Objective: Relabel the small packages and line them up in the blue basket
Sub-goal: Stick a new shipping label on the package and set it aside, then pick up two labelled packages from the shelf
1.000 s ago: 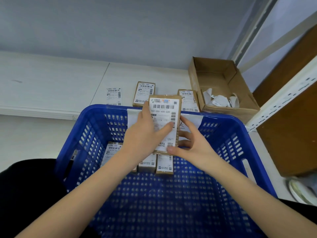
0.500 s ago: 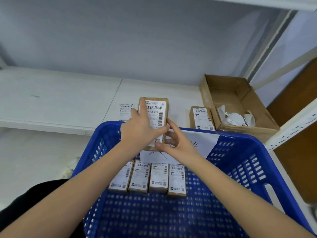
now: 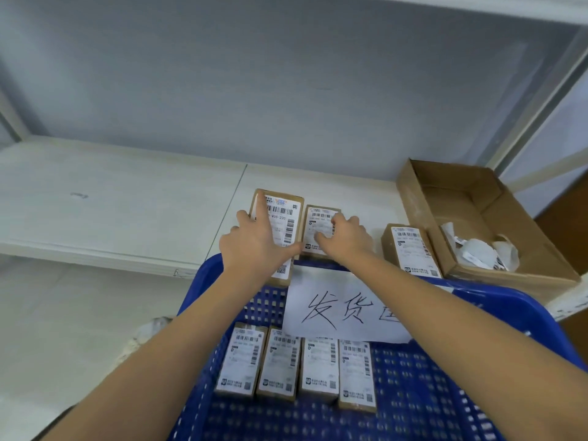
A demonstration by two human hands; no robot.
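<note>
The left hand (image 3: 254, 246) grips a larger brown package (image 3: 280, 218) above the far rim of the blue basket (image 3: 445, 393), forefinger stretched up its white label, thumb hooked under its right edge. Just to the right, the right hand (image 3: 345, 238) rests on a small brown package (image 3: 318, 224) lying on the white shelf (image 3: 127, 198), fingers curled over its label; whether they actually pinch it cannot be told. The two packages sit side by side, nearly touching.

Further right on the shelf lies another small labelled package (image 3: 410, 249), hard against an open cardboard box (image 3: 471, 202) holding crumpled white label backings (image 3: 477, 253). A white paper sign (image 3: 343, 310) with handwritten characters hangs on the inside of the basket's far wall.

On the basket floor, below the sign and between the two forearms, four small packages (image 3: 296, 367) stand in a row, edges touching, each with a white barcode label facing up. The right forearm crosses over the sign's right side.
</note>
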